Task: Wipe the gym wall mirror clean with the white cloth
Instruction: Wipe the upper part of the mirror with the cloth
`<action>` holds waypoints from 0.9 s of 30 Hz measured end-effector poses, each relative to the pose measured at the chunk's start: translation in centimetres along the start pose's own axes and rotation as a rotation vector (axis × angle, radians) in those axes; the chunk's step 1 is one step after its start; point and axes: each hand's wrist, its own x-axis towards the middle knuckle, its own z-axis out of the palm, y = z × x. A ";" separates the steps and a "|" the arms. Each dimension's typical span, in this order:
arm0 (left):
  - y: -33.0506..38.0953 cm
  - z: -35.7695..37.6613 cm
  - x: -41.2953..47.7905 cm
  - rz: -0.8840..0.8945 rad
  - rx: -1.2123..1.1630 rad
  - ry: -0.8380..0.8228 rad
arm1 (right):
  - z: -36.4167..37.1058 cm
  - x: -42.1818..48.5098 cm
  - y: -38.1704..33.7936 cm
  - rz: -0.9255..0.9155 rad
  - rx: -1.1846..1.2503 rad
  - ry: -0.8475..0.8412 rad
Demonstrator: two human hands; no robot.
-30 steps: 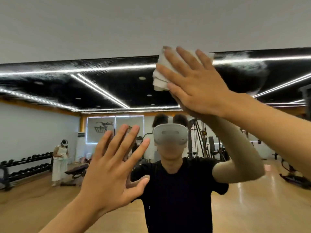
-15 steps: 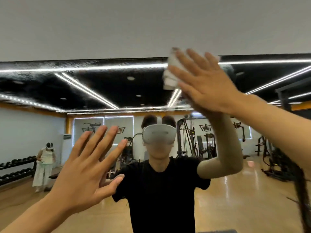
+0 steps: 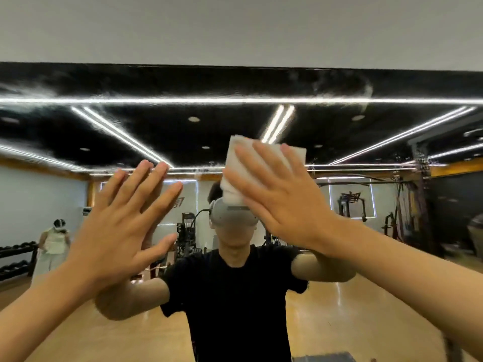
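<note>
head view: right hand (image 3: pixel 282 202) flat, fingers straight, presses folded white cloth (image 3: pixel 231 184) against mirror (image 3: pixel 235 84) at centre, over top of reflected headset (image 3: pixel 230 218); left hand (image 3: pixel 115 231) flat and splayed, holds nothing, whether palm touches mirror i cannot tell; judgement: wipe well with even palm pressure, overlapping strokes, reach hazy smears (image 3: pixel 339 84) near top edge; count: two hands, one cloth, one mirror, two smear patches visible
</note>
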 end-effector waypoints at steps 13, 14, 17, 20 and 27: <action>-0.2 0.0 0.0 0.002 0.016 0.004 | -0.9 11.5 -2.3 0.115 0.002 0.120; -0.2 0.0 0.0 0.005 0.020 0.005 | -0.8 11.1 -2.8 0.004 -0.008 0.090; -0.2 0.1 -0.1 0.007 0.023 0.006 | -1.5 9.7 2.3 -0.124 -0.025 0.011; -0.1 0.1 0.0 0.002 0.007 0.009 | -2.5 8.8 10.6 0.171 -0.039 0.102; -0.4 0.3 -0.1 0.013 0.005 0.017 | -0.9 4.9 4.0 0.188 -0.007 0.095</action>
